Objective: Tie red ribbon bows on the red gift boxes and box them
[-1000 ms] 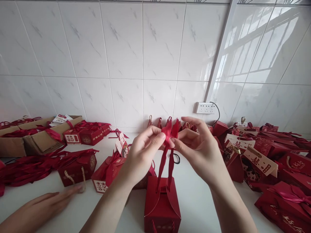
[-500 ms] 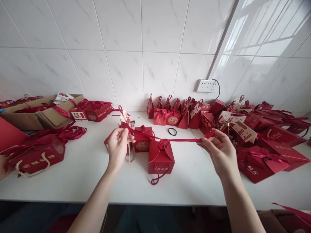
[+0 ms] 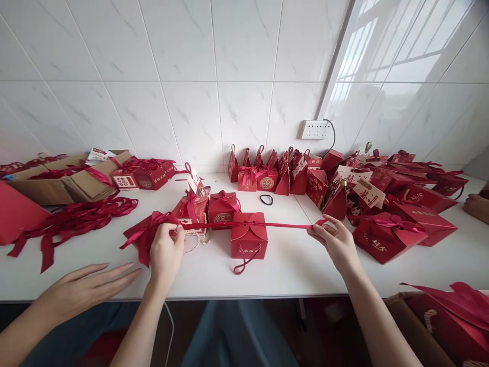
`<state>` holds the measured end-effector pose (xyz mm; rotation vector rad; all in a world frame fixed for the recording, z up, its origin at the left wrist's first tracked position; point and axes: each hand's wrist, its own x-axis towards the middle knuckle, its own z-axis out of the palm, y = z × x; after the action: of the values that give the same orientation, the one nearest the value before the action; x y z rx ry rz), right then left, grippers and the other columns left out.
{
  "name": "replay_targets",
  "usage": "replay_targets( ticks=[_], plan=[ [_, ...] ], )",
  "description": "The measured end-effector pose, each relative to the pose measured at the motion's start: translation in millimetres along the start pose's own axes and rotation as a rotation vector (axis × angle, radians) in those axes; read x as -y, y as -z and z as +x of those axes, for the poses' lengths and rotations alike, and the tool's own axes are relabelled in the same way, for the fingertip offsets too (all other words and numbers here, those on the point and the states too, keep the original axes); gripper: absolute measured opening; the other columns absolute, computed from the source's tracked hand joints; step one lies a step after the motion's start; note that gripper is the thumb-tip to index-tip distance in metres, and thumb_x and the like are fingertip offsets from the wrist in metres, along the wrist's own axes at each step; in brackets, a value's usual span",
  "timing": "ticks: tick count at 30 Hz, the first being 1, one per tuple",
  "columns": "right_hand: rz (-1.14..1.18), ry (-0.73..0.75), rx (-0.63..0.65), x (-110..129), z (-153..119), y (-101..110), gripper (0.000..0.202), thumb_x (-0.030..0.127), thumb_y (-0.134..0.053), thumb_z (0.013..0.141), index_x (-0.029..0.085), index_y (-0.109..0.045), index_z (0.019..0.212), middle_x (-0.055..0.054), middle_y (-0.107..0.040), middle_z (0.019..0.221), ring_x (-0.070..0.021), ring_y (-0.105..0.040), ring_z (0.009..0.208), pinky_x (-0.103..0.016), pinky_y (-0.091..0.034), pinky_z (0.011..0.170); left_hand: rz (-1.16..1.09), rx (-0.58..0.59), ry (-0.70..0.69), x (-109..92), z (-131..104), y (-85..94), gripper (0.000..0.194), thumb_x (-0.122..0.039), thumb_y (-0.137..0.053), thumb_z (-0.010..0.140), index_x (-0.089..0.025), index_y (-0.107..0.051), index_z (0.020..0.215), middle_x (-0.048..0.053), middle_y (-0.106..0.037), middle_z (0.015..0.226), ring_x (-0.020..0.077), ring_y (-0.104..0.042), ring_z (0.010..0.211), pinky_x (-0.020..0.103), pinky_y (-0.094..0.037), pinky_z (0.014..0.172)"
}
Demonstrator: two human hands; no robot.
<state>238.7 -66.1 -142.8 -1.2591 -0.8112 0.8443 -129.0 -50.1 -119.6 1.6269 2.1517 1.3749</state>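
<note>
A small red gift box point(image 3: 249, 243) with rounded top flaps and a dark red cord handle point(image 3: 244, 265) stands near the table's front edge. A red ribbon point(image 3: 286, 225) runs through the holes at its top, stretched nearly straight to both sides. My left hand point(image 3: 167, 250) is closed on the ribbon's left part, in front of another red box point(image 3: 141, 232) with ribbon on it. With thumb and fingers pinched, my right hand point(image 3: 335, 240) holds the ribbon's right end. Just behind are a red box with a round gold emblem point(image 3: 222, 216) and a tagged box point(image 3: 194, 206).
Another person's open hand point(image 3: 87, 290) reaches in at front left; a further hand point(image 3: 477, 206) shows at the right edge. Loose ribbons point(image 3: 76, 221), a cardboard carton point(image 3: 49, 191), many red boxes point(image 3: 389, 232), a black band point(image 3: 266, 200) and a power strip point(image 3: 317, 129) surround the workspace.
The ribbon has straightened across the box top as my left hand moved left and down. A rope-handled box at far left is gone from there; a ribboned box now lies beside my left hand.
</note>
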Motion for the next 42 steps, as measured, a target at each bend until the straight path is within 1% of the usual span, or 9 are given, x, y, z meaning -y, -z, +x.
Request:
replay_targets(
  ticks=[4, 7, 11, 15, 22, 28, 34, 39, 42],
  plan=[
    [-0.468, 0.218, -0.125, 11, -10, 2, 0.063, 0.055, -0.073, 0.061, 0.019, -0.054, 0.109, -0.013, -0.058, 0.104, -0.0319, -0.059, 0.103, -0.053, -0.045, 0.093, -0.075, -0.166, -0.212, -13, -15, -0.5, 0.020, -0.028, -0.057, 0.075, -0.022, -0.047, 0.092, 0.005, -0.054, 0.088, 0.0172, -0.054, 0.062, 0.033, -0.044, 0.065],
    [-0.496, 0.297, 0.089, 25, -16, -21, 0.047, 0.060, -0.059, 0.074, 0.019, -0.061, 0.099, -0.013, -0.054, 0.116, -0.0295, -0.053, 0.111, -0.046, -0.041, 0.097, -0.255, 0.190, -0.428, -37, -19, -9.4, 0.011, -0.031, -0.057, 0.078, -0.023, -0.049, 0.078, 0.001, -0.050, 0.075, 0.0200, -0.055, 0.076, 0.036, -0.039, 0.088],
    [-0.406, 0.108, 0.471, 28, -15, -63, 0.043, 0.060, -0.058, 0.076, 0.018, -0.062, 0.079, -0.006, -0.063, 0.085, -0.0213, -0.058, 0.083, -0.036, -0.045, 0.080, -0.386, 0.783, -0.146, -56, -9, -31.3, 0.032, -0.043, -0.057, 0.078, -0.022, -0.040, 0.061, -0.004, -0.038, 0.059, 0.0167, -0.049, 0.066, 0.030, -0.040, 0.070],
    [-0.295, -0.035, 0.653, 17, -13, -83, 0.050, 0.064, -0.053, 0.078, 0.016, -0.054, 0.069, 0.001, -0.053, 0.063, -0.0115, -0.046, 0.056, -0.026, -0.037, 0.055, -0.496, 0.986, -0.053, -52, -3, -46.4, 0.041, -0.054, -0.057, 0.075, -0.019, -0.041, 0.060, -0.004, -0.043, 0.059, 0.0121, -0.047, 0.056, 0.026, -0.037, 0.056],
    [-0.056, -0.248, 0.865, 10, -17, -75, 0.052, 0.062, -0.069, 0.064, 0.019, -0.040, 0.061, 0.007, -0.037, 0.053, -0.0073, -0.036, 0.048, -0.024, -0.031, 0.049, -0.647, 1.211, -0.004, -42, -6, -34.5, 0.055, -0.071, -0.058, 0.066, -0.020, -0.041, 0.055, -0.009, -0.026, 0.043, 0.0056, -0.027, 0.038, 0.024, -0.029, 0.043],
    [-0.042, -0.400, 0.938, 14, -27, -53, 0.048, 0.049, -0.081, 0.057, 0.017, -0.045, 0.062, 0.014, -0.021, 0.047, -0.0002, -0.010, 0.040, -0.018, -0.012, 0.039, -0.670, 1.227, 0.003, -40, -15, -17.0, 0.045, -0.053, -0.062, 0.074, -0.018, -0.042, 0.051, -0.006, -0.031, 0.049, 0.0036, -0.027, 0.040, 0.021, -0.019, 0.040],
    [-0.139, -0.487, 0.956, 24, -45, -36, 0.045, 0.048, -0.079, 0.062, 0.017, -0.047, 0.062, 0.016, -0.017, 0.043, -0.0002, -0.008, 0.039, -0.017, -0.006, 0.036, -0.691, 1.205, 0.035, -29, -32, -19.3, 0.050, -0.053, -0.062, 0.070, -0.020, -0.033, 0.047, -0.008, -0.020, 0.042, 0.0015, -0.022, 0.033, 0.019, -0.012, 0.036],
    [-0.207, -0.335, 0.971, 32, -52, -28, 0.044, 0.054, -0.072, 0.068, 0.016, -0.050, 0.063, 0.013, -0.022, 0.044, -0.0025, -0.015, 0.040, -0.019, -0.012, 0.037, -0.711, 1.259, 0.033, -29, -32, -14.5, 0.046, -0.054, -0.062, 0.071, -0.020, -0.040, 0.048, -0.008, -0.027, 0.040, 0.0037, -0.028, 0.032, 0.021, -0.028, 0.038],
    [-0.161, -0.180, 0.921, 40, -59, -28, 0.037, 0.051, -0.069, 0.074, 0.016, -0.057, 0.069, 0.008, -0.039, 0.050, -0.0072, -0.036, 0.045, -0.023, -0.032, 0.044, -0.702, 1.297, 0.041, -32, -34, -8.2, 0.041, -0.051, -0.065, 0.072, -0.020, -0.046, 0.053, -0.007, -0.039, 0.042, 0.0062, -0.037, 0.036, 0.024, -0.039, 0.047]
  ],
)
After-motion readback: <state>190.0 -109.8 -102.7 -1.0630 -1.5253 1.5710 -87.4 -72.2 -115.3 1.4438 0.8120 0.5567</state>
